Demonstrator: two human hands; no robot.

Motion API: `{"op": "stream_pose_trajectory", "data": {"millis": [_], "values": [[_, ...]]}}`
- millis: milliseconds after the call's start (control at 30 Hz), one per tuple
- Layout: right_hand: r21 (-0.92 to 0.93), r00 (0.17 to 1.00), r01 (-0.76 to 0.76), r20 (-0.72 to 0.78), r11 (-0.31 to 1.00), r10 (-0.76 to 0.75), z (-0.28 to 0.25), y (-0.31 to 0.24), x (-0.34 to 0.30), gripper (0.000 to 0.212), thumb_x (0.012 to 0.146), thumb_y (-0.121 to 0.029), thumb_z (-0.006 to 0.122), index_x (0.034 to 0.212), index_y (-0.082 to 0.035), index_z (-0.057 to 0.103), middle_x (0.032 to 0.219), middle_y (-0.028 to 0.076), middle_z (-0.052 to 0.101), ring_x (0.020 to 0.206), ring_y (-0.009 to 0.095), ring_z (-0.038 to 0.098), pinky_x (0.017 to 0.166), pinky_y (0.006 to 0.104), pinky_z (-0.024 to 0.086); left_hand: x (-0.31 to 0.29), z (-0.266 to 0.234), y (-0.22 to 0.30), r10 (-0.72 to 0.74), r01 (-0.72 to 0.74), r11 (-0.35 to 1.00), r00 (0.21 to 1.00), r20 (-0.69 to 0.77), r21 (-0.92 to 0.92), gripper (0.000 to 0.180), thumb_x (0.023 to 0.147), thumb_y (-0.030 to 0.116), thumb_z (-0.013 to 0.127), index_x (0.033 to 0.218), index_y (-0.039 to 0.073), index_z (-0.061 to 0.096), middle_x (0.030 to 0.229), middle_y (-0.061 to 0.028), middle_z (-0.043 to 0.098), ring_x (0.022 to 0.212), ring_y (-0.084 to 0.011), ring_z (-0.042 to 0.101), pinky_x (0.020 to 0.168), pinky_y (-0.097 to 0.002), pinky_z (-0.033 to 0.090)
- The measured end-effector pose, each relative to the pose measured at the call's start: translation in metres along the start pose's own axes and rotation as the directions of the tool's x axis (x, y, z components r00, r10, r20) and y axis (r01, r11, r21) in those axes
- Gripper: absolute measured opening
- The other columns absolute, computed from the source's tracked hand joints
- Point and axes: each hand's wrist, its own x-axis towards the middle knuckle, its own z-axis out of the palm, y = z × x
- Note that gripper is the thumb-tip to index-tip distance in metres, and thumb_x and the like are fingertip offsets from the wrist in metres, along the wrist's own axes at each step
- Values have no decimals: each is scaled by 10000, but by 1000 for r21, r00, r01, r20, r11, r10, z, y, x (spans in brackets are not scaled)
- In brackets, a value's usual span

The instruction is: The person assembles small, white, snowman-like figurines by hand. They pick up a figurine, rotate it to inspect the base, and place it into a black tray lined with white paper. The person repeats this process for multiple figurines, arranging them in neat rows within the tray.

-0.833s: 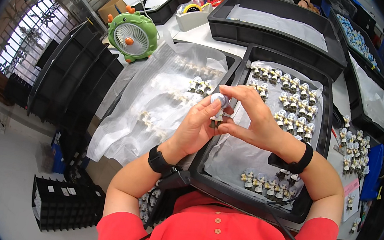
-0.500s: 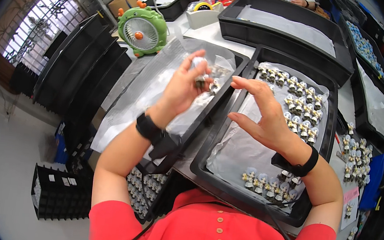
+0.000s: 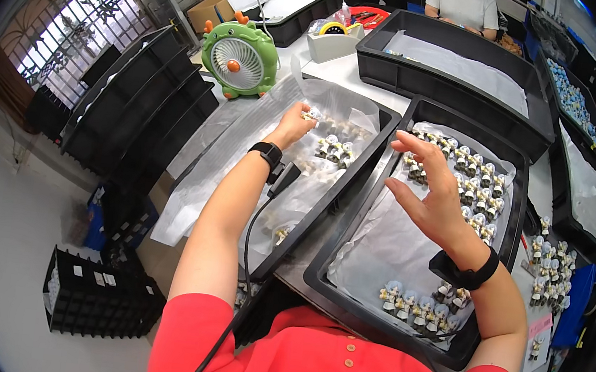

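Head view: the left hand [image 3: 296, 121] is stretched out over the left tray [image 3: 359, 167], a black tray lined with clear plastic sheet, and its fingers are pinched shut on a small figurine [image 3: 312, 114] — pale, with a rounded top — held at the far end of the tray, just beside a loose row of the same figurines [image 3: 335, 146] lying on the sheet. A black wristband [image 3: 269, 153] sits on that wrist, with a dark cable running down from it toward the red shirt.

The right hand [image 3: 431, 194] hovers above the right tray [image 3: 508, 210], palm turned inward, fingers spread apart and holding nothing; it touches no figurine. Beyond it, rows of figurines [image 3: 471, 180] stand along the far and right side of this tray, and a smaller cluster [image 3: 420, 306] stands at the near end, close to the body.

On the desk [image 3: 340, 70] behind the left tray stands a green dragon-shaped fan [image 3: 239, 58]. A further black tray [image 3: 459, 61] with a white liner lies beyond — another person sits at its far side.
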Motion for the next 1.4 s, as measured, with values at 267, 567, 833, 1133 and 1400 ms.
{"op": "stream_pose_trajectory", "data": {"millis": [267, 567, 833, 1133, 1400], "values": [[-61, 996, -62, -66, 996, 58, -10, 8, 4, 591, 740, -40, 695, 1281, -74, 460, 1078, 91, 603, 1000, 241, 568, 854, 339, 451, 18, 4, -23, -102, 35, 904, 985, 135, 426, 427, 672, 297, 731, 1019, 78, 612, 942, -117, 666, 871, -233, 637, 796, -343, 473], [-204, 942, -237, -286, 950, 174, -28, 41, 10, 444, 770, -110, 655, 1192, -44, 533, 1020, 116, 627, 969, 260, 589, 866, 343, 440, -3, 1, 17, -191, 79, 713, 978, 85, 696, 357, 629, 318, 709, 912, 107, 658, 920, -99, 680, 926, -275, 628, 842, -464, 405], [-361, 926, -357, -14, 861, 378, -28, 121, -23, 481, 717, -181, 702, 1149, -29, 555, 1085, 150, 602, 1047, 302, 560, 941, 381, 418, 3, 3, -6, -61, -66, 803, 980, 191, 592, 408, 666, 303, 752, 980, 62, 654, 929, -139, 672, 890, -274, 637, 773, -358, 483], [-585, 772, -373, 235, 720, 591, -20, 128, -44, 595, 642, -175, 713, 1186, -69, 497, 1167, 140, 512, 1084, 317, 507, 911, 416, 408, -28, 4, 8, 28, -91, 739, 994, 105, 668, 548, 712, 328, 721, 1192, 106, 575, 1157, -158, 599, 1067, -289, 575, 901, -410, 428], [-90, 922, -350, 140, 932, 360, -18, 64, -2, 609, 638, -107, 669, 1217, -51, 488, 1120, 100, 500, 1020, 232, 528, 923, 334, 429, -101, -13, 86, 155, -140, 982, 981, 118, -123, 449, 824, 189, 673, 1234, 78, 529, 1165, -119, 560, 1006, -190, 576, 861, -313, 457]]}}
